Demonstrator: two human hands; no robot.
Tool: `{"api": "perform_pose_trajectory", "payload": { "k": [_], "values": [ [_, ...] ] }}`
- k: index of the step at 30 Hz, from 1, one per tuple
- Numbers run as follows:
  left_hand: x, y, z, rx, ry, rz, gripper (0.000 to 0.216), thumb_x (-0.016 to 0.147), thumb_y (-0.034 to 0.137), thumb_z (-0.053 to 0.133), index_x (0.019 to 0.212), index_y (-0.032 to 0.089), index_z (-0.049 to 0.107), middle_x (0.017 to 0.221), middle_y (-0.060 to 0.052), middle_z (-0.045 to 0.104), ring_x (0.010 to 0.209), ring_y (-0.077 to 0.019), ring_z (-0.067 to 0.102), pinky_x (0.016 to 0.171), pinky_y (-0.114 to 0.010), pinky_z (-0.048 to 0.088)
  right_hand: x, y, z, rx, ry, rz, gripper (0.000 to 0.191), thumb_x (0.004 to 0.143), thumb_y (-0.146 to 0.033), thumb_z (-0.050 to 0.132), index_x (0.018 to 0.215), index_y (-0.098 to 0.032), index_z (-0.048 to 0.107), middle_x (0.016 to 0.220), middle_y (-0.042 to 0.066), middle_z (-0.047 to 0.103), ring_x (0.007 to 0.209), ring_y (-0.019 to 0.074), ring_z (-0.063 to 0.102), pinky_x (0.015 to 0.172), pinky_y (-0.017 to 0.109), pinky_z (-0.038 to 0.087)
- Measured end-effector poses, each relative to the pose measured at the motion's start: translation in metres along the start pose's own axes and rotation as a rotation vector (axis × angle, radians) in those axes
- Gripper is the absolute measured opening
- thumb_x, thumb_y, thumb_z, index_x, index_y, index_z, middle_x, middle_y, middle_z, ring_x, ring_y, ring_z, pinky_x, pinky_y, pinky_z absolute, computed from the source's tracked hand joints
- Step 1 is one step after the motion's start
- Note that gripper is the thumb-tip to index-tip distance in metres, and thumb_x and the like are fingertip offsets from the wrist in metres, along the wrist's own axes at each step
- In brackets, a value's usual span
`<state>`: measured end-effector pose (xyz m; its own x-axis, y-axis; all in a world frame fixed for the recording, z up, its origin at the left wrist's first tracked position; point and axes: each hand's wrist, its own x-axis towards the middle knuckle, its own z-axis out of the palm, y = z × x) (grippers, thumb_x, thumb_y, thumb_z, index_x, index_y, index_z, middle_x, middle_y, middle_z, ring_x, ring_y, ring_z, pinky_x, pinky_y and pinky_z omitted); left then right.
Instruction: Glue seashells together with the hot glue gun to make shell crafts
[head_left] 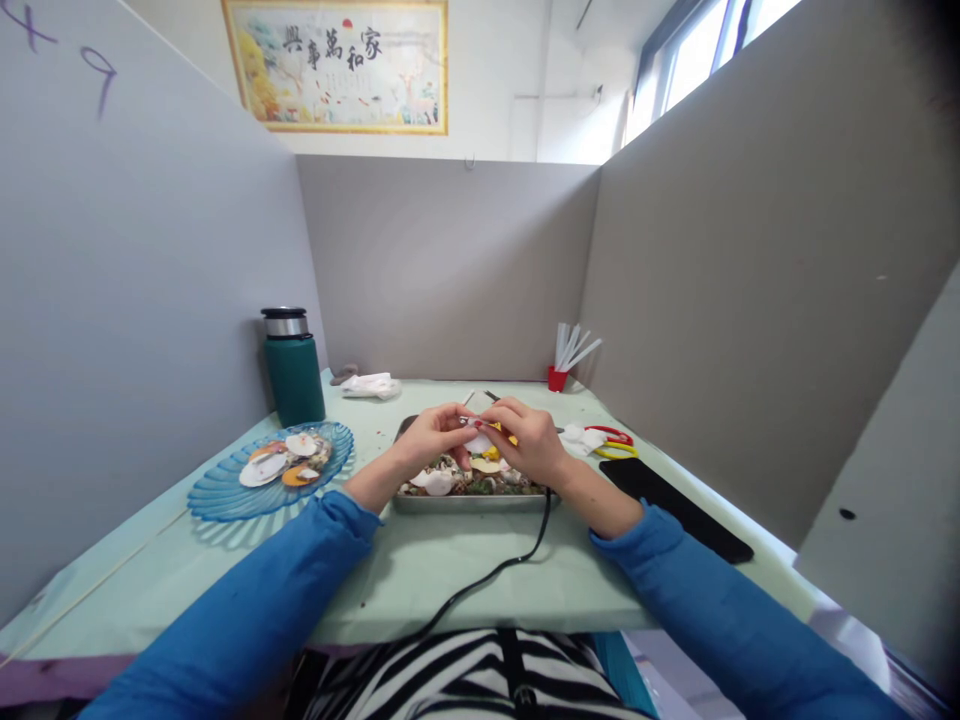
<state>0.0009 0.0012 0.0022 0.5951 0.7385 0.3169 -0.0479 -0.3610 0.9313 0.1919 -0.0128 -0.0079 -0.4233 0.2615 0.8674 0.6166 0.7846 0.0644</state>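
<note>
My left hand (433, 436) and my right hand (529, 436) meet above a metal tray (472, 500) that holds several shells and small stones. Both are closed in a pinch around a small white shell (478, 441) held between them. Something yellow (504, 432) shows under my right fingers; I cannot make out what it is. A black cable (495, 572) runs from under my right hand toward my body.
A blue glass plate (225, 490) with shells lies at the left, a green flask (293, 370) behind it. A red cup of white sticks (559, 372) stands at the back, red and yellow rings (616, 444) and a black pad (679, 505) at the right. Grey partitions enclose the table.
</note>
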Motion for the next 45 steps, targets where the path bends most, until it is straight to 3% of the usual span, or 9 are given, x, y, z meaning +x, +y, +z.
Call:
{"api": "perform_pose_trajectory", "payload": {
  "k": [6, 11, 24, 33, 45],
  "values": [
    [-0.0010, 0.0029, 0.0023, 0.003, 0.026, -0.008, 0.037, 0.075, 0.043, 0.064, 0.093, 0.014, 0.052, 0.057, 0.003, 0.058, 0.046, -0.0137, 0.062, 0.048, -0.023, 0.049, -0.0006, -0.0003, 0.0014, -0.025, 0.004, -0.037, 0.012, 0.089, -0.023, 0.050, 0.094, -0.020, 0.060, 0.090, 0.006, 0.062, 0.073, 0.0138, 0.057, 0.065, 0.024, 0.042],
    [-0.0009, 0.0032, 0.0024, -0.007, 0.063, -0.011, 0.033, 0.079, 0.048, 0.058, 0.086, 0.015, 0.052, 0.059, 0.002, 0.059, 0.046, -0.0123, 0.061, 0.048, -0.022, 0.048, -0.0004, -0.0010, 0.0009, 0.049, -0.009, 0.033, 0.012, 0.088, -0.025, 0.051, 0.097, -0.019, 0.057, 0.088, 0.006, 0.062, 0.067, 0.0129, 0.055, 0.063, 0.024, 0.043],
    [0.0001, 0.0004, -0.0023, -0.010, 0.101, 0.013, 0.031, 0.078, 0.044, 0.059, 0.090, 0.016, 0.054, 0.058, 0.002, 0.060, 0.046, -0.0124, 0.061, 0.051, -0.023, 0.049, 0.0002, -0.0007, -0.0006, 0.140, -0.039, 0.137, 0.015, 0.091, -0.026, 0.044, 0.089, -0.018, 0.056, 0.072, 0.003, 0.059, 0.062, 0.0131, 0.052, 0.061, 0.024, 0.040],
    [-0.0019, 0.0042, -0.0023, 0.013, 0.075, 0.026, 0.032, 0.077, 0.045, 0.060, 0.088, 0.014, 0.056, 0.058, 0.001, 0.060, 0.046, -0.0118, 0.061, 0.049, -0.022, 0.047, 0.0003, 0.0012, 0.0001, 0.227, -0.100, 0.138, 0.020, 0.093, -0.027, 0.039, 0.090, -0.018, 0.057, 0.071, 0.002, 0.057, 0.063, 0.0128, 0.052, 0.061, 0.024, 0.040],
    [0.0021, 0.0018, -0.0001, 0.093, 0.124, 0.014, 0.035, 0.073, 0.038, 0.066, 0.096, 0.013, 0.059, 0.055, 0.002, 0.059, 0.047, -0.0120, 0.061, 0.049, -0.022, 0.048, -0.0006, 0.0056, 0.0040, 0.152, -0.122, 0.155, 0.018, 0.092, -0.024, 0.041, 0.088, -0.018, 0.058, 0.072, 0.002, 0.058, 0.065, 0.0126, 0.053, 0.062, 0.023, 0.039]
  ]
}}
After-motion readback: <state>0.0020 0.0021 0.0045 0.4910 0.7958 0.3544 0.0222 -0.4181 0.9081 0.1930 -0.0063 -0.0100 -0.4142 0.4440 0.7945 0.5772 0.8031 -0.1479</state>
